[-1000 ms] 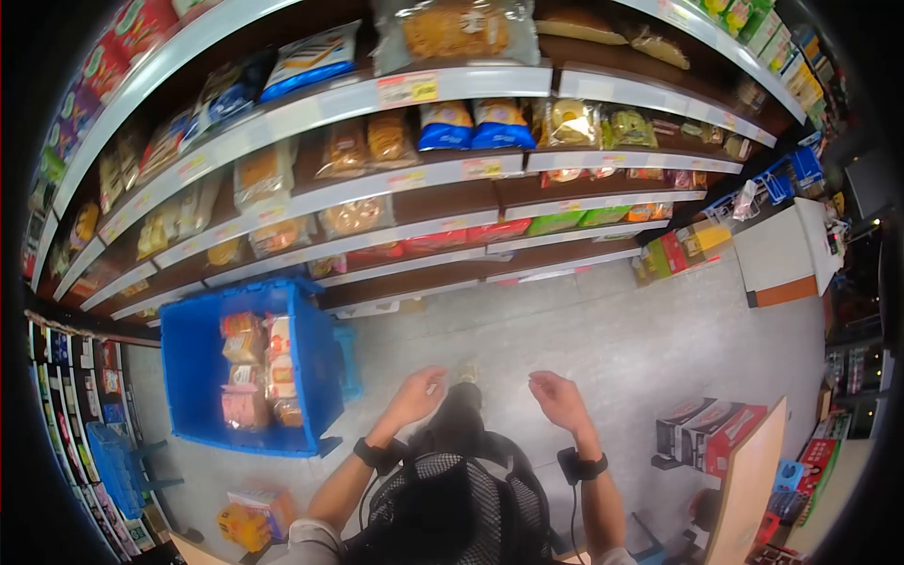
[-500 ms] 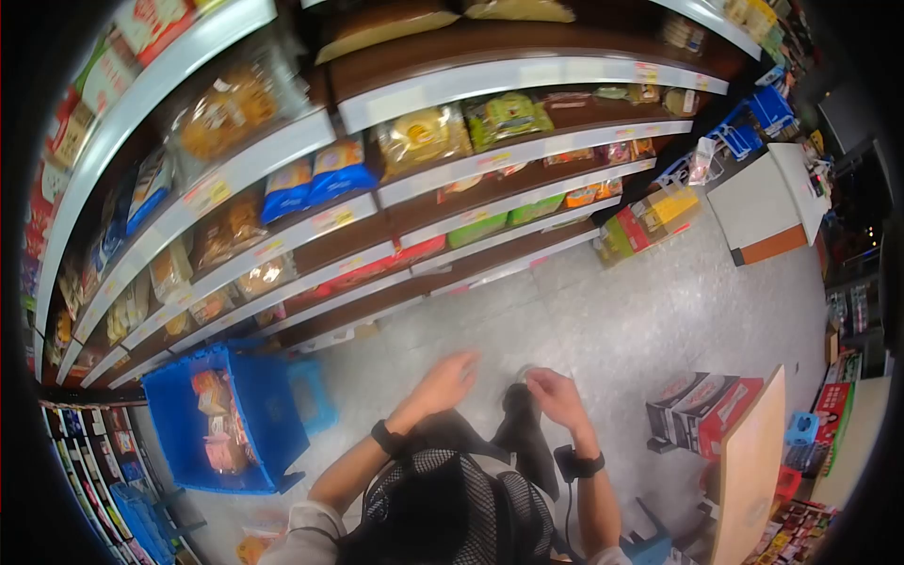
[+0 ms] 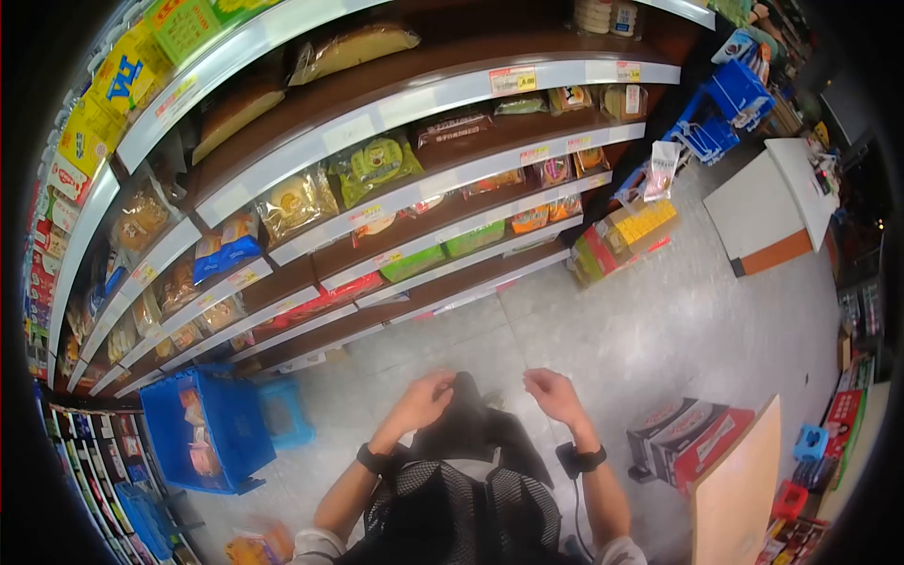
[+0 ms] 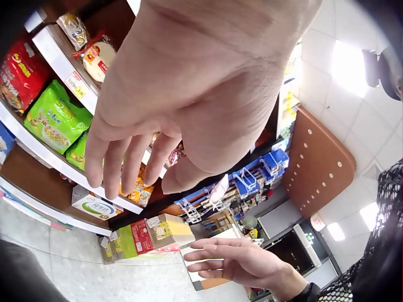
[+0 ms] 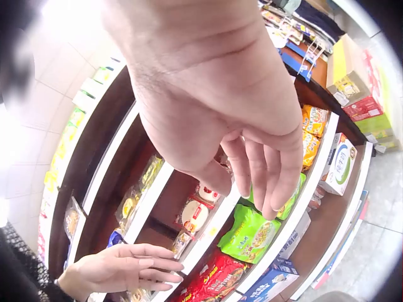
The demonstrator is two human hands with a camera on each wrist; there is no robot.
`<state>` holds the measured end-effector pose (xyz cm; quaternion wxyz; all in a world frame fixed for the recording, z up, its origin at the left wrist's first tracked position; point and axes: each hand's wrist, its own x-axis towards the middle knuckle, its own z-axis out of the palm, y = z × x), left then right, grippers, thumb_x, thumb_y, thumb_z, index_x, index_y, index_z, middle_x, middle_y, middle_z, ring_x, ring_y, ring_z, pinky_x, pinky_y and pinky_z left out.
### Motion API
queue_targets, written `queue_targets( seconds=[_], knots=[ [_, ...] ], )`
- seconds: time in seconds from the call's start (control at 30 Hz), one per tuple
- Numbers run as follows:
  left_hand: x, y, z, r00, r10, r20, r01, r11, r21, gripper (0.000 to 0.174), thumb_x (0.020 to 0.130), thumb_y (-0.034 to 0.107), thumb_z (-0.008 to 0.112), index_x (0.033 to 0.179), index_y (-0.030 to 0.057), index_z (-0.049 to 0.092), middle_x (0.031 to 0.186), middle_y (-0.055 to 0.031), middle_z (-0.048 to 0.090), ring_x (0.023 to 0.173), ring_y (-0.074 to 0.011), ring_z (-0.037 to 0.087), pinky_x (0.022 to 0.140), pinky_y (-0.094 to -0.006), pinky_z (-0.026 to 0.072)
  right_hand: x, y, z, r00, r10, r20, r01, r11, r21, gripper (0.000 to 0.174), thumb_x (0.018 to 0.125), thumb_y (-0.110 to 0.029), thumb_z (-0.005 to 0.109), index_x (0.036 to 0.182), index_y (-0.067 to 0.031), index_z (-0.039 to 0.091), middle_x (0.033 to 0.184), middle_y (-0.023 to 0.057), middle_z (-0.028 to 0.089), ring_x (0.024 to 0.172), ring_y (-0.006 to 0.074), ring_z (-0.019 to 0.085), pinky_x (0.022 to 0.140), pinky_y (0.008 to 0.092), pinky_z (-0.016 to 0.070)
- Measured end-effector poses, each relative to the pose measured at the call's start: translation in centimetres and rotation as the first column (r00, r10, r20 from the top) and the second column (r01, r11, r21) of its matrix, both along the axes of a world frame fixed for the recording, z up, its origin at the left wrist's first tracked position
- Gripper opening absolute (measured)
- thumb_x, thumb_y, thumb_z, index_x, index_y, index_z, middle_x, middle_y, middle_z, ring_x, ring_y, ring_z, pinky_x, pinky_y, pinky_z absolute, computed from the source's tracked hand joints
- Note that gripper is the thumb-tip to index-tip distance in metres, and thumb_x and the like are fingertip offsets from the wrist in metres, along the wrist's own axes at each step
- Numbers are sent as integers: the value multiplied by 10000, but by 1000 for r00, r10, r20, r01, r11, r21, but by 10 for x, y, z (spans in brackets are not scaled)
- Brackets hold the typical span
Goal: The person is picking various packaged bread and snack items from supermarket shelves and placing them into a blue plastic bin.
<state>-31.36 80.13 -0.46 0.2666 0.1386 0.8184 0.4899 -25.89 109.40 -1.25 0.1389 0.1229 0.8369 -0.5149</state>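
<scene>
Both hands hang in front of the body with nothing in them. The left hand [image 3: 424,400] is loosely bent at the fingers, which the left wrist view shows relaxed with an empty palm. To its right, at about the same height, the right hand [image 3: 557,395] also holds nothing. Ahead of them stands a shelf rack with packaged bread and snacks, among them a green bag [image 3: 377,169] and a clear bag with a yellow print [image 3: 296,204]. A blue crate [image 3: 243,428] with packaged bread [image 3: 201,452] inside sits to the left.
A light blue stool [image 3: 292,419] touches the crate's side. Cardboard cartons [image 3: 626,235] stand at the shelf's far end, near a white counter [image 3: 763,207]. On the right are drink cartons [image 3: 692,443] and a wooden board [image 3: 739,499]. Grey floor [image 3: 527,330] lies between.
The head view has turned to the right along the shelves, so the crate appears farther left. The legs have shifted as in a step, and the hands have swung slightly, still holding nothing.
</scene>
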Motion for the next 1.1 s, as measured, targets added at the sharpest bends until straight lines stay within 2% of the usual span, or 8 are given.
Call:
queue_targets(
  seconds=[0.17, 0.53, 0.63, 0.8, 0.9, 0.97, 1.07, 1.1],
  knots=[
    [-37, 30, -3, 996, -82, 35, 84, 994, -72, 340, 888, 137, 594, 1199, 2, 576, 1156, -155, 641, 1017, -257, 648, 885, -353, 509, -36, 40, -23, 999, -50, -4, 49, 987, -152, 279, 892, -175, 622, 1107, 2, 641, 948, 162, 706, 830, 205, 676, 758, 307, 526],
    [-195, 131, -33, 998, 43, -35, -42, 999, 12, 359, 877, 138, 593, 1206, -5, 569, 1136, -151, 642, 991, -256, 646, 867, -350, 510, -190, 132, 15, 993, 40, -113, -35, 998, 42, 266, 891, -154, 618, 1108, -3, 636, 901, 146, 707, 800, 196, 680, 736, 306, 533],
    [-228, 169, -47, 973, -91, -214, 94, 996, 6, 391, 862, 126, 582, 1223, -19, 541, 1149, -180, 633, 1004, -293, 641, 865, -371, 512, -215, 154, 5, 995, 35, -93, -28, 997, 73, 276, 886, -147, 622, 1123, -7, 630, 901, 150, 706, 790, 198, 682, 721, 305, 535],
    [-278, 221, -43, 974, -165, -158, 170, 985, 21, 439, 855, 127, 584, 1256, -35, 512, 1120, -204, 636, 1005, -292, 640, 870, -369, 509, -256, 166, -4, 987, -51, -152, 45, 998, -46, 320, 878, -138, 622, 1173, -15, 598, 908, 150, 706, 818, 222, 694, 732, 319, 550],
    [-303, 248, -62, 991, -87, -102, 84, 996, -30, 472, 856, 110, 587, 1295, -35, 489, 1146, -187, 631, 1025, -270, 634, 883, -363, 506, -284, 184, -18, 987, -13, -158, 8, 999, -31, 394, 873, -136, 622, 1241, -22, 541, 1009, 176, 686, 889, 266, 691, 753, 338, 559],
    [-321, 266, -93, 979, 135, 151, -153, 982, 114, 511, 861, 91, 584, 1339, -29, 450, 1239, -163, 591, 1101, -250, 599, 910, -348, 499, -304, 192, -20, 985, -2, -171, -1, 1000, -20, 427, 871, -137, 623, 1270, -27, 516, 1059, 190, 674, 919, 281, 685, 757, 344, 562],
    [-333, 290, -78, 941, 276, 196, -305, 943, 135, 536, 865, 78, 579, 1365, -26, 415, 1318, -148, 535, 1176, -240, 551, 948, -329, 480, -332, 207, -14, 985, 52, -164, -58, 998, -36, 495, 865, -141, 629, 1316, -19, 464, 1168, 214, 626, 1028, 310, 647, 785, 363, 563],
    [-337, 298, -87, 932, 332, 147, -350, 929, 117, 559, 833, 140, 570, 1351, -20, 431, 1308, -203, 536, 1186, -300, 557, 946, -351, 484, -342, 210, -15, 979, 72, -188, -70, 997, 15, 511, 865, -144, 635, 1322, 3, 459, 1201, 214, 604, 1050, 286, 636, 806, 345, 553]
  ],
)
